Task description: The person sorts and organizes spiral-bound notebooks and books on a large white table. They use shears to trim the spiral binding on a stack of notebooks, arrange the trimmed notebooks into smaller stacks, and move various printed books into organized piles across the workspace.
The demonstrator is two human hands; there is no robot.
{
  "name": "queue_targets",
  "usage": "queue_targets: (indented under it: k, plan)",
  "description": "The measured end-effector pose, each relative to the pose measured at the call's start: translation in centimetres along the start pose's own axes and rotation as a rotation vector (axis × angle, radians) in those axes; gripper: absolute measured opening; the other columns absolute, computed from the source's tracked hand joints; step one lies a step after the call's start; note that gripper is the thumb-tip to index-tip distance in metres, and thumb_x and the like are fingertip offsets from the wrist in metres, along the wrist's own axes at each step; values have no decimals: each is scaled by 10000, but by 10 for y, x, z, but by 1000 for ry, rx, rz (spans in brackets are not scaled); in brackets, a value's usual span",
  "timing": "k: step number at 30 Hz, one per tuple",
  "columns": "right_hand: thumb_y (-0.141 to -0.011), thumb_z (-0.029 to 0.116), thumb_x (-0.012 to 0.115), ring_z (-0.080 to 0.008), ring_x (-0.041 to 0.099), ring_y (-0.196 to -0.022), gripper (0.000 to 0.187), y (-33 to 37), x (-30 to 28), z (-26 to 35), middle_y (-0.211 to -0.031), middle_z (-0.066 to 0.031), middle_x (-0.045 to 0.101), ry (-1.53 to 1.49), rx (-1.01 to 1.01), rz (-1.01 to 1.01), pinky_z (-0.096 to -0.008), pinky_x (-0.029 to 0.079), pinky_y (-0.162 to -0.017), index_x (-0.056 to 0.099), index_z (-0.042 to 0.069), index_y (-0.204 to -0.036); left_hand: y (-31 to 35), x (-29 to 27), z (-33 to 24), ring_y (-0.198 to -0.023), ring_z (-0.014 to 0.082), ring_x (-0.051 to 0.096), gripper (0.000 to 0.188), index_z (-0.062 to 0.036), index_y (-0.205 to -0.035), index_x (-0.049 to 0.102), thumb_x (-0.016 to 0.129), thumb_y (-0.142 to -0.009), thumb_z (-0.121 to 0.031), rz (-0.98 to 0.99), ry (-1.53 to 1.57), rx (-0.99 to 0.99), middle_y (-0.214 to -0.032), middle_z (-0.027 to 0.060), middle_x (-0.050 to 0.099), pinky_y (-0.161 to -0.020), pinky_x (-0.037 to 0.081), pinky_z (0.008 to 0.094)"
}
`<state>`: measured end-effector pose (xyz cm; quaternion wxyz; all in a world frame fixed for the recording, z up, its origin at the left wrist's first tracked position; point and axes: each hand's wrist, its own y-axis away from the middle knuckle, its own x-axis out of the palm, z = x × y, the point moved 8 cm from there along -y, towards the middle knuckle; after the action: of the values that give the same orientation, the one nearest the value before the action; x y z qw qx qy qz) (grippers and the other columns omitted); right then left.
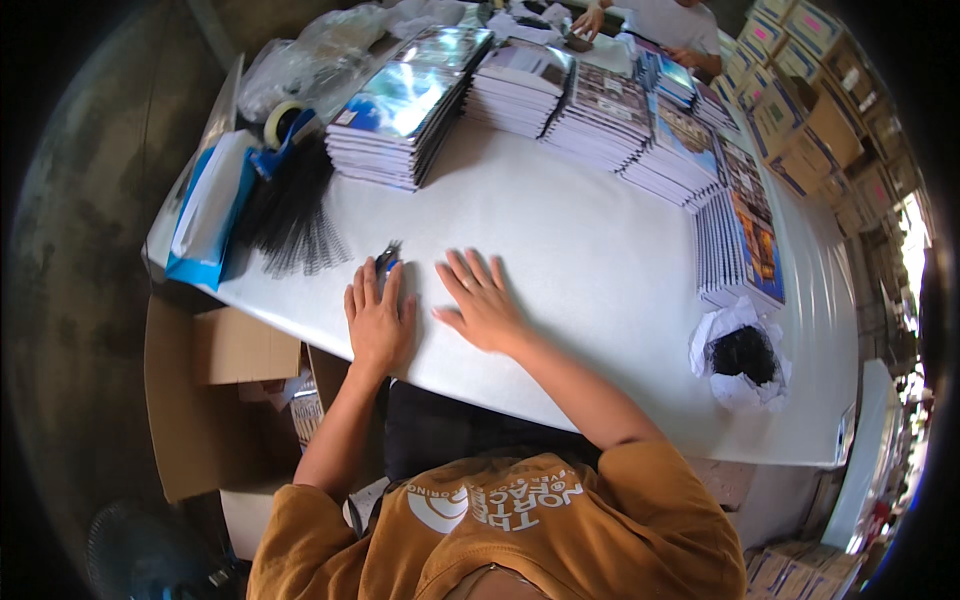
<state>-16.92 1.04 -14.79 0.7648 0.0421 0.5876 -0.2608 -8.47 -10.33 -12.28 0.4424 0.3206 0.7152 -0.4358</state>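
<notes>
My left hand [379, 318] lies flat on the white table [590, 260], fingers apart, its fingertips over the blue handles of a small pair of pliers [387, 259]. My right hand [482, 302] rests palm down just to the right of it, fingers spread, holding nothing. A heap of black spiral binding coils [290, 215] lies left of the pliers. Stacks of glossy booklets [405, 105] stand beyond the hands along the far side.
Spiral-bound booklets [740, 245] pile up at the right, with a white wrapper of black coils [742, 355] near them. A tape dispenser [285, 125] and blue-white bag [210, 210] sit left. Cardboard boxes [235, 345] stand under the table; another person's hands [590, 20] work at the far end.
</notes>
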Motion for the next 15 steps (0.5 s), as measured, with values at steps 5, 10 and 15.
queue_targets:
  k: [5,10,15]
  plan:
    - [-899,517,406,-351,141,-1376,657,84,-33,18,-1490,-139,192,79,-10,178,-571,90,-1082,288,131,-1418,-29,4,24,-1275,376,314,447,-187,-1307,452,497,-864,-223,-18,42,-2,-1388,183,359,-1055,219,495]
    - [-887,506,450,-341,190,-1361,634,105,-43,20,-1474,-109,250,53,13,113,-563,111,-1082,350,130,-1388,-67,6,89,-1230,352,349,421,-220,-1289,465,470,-870,-257,-62,-216,-257,-1370,136,403,-993,220,555]
    - [-884,496,465,-335,213,-1354,623,105,-45,20,-1460,-111,278,36,4,75,-550,128,-1083,375,119,-1371,-86,-1,145,-1281,328,323,432,-232,-1316,447,430,-891,-309,-9,-273,-382,-1403,103,379,-1017,172,590]
